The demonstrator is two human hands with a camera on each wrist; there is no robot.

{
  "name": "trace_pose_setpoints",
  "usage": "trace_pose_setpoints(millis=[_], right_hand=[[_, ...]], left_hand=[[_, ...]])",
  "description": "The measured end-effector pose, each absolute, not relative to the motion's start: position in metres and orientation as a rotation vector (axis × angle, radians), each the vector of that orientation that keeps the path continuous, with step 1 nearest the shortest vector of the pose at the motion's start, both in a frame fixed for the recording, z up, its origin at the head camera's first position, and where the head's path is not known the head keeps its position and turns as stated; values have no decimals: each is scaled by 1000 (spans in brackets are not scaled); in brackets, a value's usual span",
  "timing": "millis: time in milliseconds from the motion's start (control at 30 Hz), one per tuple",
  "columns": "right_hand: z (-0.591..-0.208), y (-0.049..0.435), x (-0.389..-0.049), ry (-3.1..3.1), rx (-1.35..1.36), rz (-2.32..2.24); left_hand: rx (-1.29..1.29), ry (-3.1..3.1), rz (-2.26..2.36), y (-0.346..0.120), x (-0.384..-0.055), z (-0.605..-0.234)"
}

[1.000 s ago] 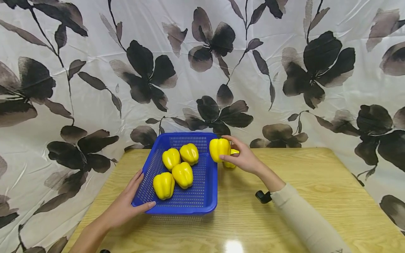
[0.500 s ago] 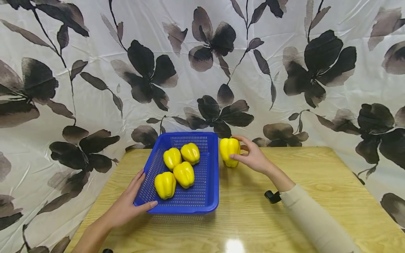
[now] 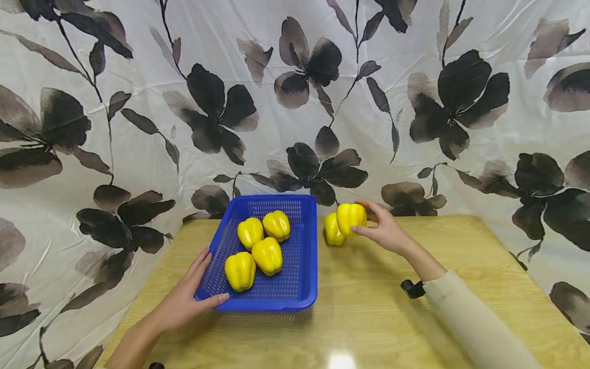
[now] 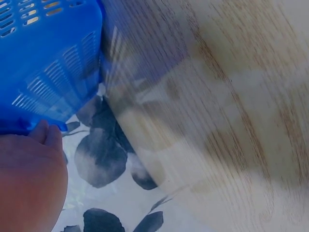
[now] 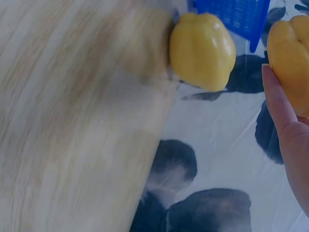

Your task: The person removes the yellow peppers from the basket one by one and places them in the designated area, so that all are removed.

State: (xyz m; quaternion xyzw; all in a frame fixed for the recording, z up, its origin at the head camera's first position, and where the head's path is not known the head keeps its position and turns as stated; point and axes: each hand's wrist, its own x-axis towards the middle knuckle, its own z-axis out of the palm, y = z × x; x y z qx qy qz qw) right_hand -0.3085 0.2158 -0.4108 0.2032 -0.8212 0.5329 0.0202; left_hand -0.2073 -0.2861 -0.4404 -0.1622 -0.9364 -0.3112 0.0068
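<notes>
My right hand [image 3: 383,229] holds a yellow bell pepper [image 3: 351,219] between thumb and fingers, right of the basket. In the right wrist view this bell pepper [image 5: 292,63] is partly cut off by the frame edge. Just left of it, another yellow bell pepper [image 3: 334,229] stands on the table near the back edge, partly overlapped. The blue perforated basket [image 3: 308,292] contains several yellow bell peppers [image 3: 266,255], grouped toward its left side. With thumb over the front rim and fingers along the left side, my left hand [image 3: 182,302] grips the basket's near left corner.
The basket stands on a light wooden table [image 3: 369,318]. A white cloth with dark flowers [image 3: 295,123] hangs behind the table's back edge. A black object [image 3: 412,289] shows beside the right sleeve.
My right hand has moved rightward with its bell pepper, from the basket's right rim, past the bell pepper on the table. The left hand and basket stay in place.
</notes>
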Motion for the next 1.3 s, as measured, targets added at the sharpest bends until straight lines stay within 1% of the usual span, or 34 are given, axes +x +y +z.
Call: trace_pose_setpoints(millis=[433, 800, 1033, 1300], right_hand=[[-427, 232, -314, -2565, 589, 1576], [-447, 245, -321, -2587, 567, 1653], [-453, 253, -327, -2588, 526, 1707], [-457, 254, -335, -2648, 506, 1650]], left_hand=[[-516, -2926, -956, -287, -205, -443], [-475, -2947, -970, -285, -202, -437], [-468, -2948, -966, -286, -204, -439], [-482, -2935, -982, -285, -203, -438]])
